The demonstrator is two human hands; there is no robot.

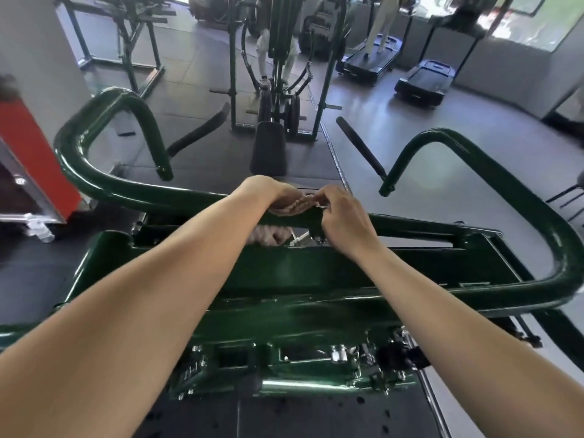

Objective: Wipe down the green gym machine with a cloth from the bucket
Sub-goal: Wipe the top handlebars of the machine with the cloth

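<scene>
The green gym machine fills the middle of the view, with curved tubular arms at left and right. A pale pinkish cloth is wrapped over the machine's top crossbar, and its lower part hangs behind the bar. My left hand curls over the bar and grips the cloth. My right hand pinches the cloth's end right beside the left hand, above a bolted bracket. No bucket is in view.
A black padded seat lies beyond the bar. Further green racks and treadmills stand on the grey floor. A person's legs show behind the far machine. A red panel is at the left.
</scene>
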